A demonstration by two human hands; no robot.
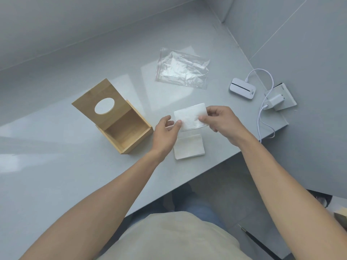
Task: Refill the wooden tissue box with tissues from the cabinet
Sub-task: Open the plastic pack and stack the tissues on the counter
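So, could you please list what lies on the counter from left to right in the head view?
Wooden tissue box with lid open → tissue held in both hands → white pocket router → charger in the wall socket.

Around the wooden tissue box (120,119) I've got open countertop (56,166) on the left and front. Its lid (98,99) stands propped up at the back, blocking that way in. To the box's right, a tissue stack (188,147) lies close by; further right a white device (242,88), charger (275,102) and cable (262,119).
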